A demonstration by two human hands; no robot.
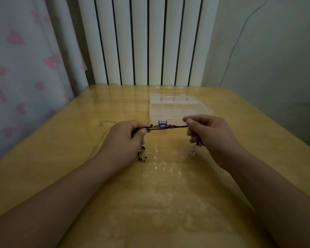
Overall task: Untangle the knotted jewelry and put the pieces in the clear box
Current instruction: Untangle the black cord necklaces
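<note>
A dark brown cord bracelet (166,127) with small beads is stretched taut between both hands, just in front of the clear box. My left hand (125,140) pinches its left end, and loose cord ends (141,154) dangle below that hand. My right hand (209,135) pinches the right end, with a pale chain piece (193,149) hanging under its fingers. The clear plastic box (179,108) with a purple latch (162,123) stands closed on the table behind the cord. A thin silver chain (104,133) lies on the table to the left.
The wooden table (150,203) has a glossy cover. A white radiator (147,42) stands behind the far edge. A curtain with pink hearts (21,68) hangs at the left, and a grey wall (276,59) is at the right.
</note>
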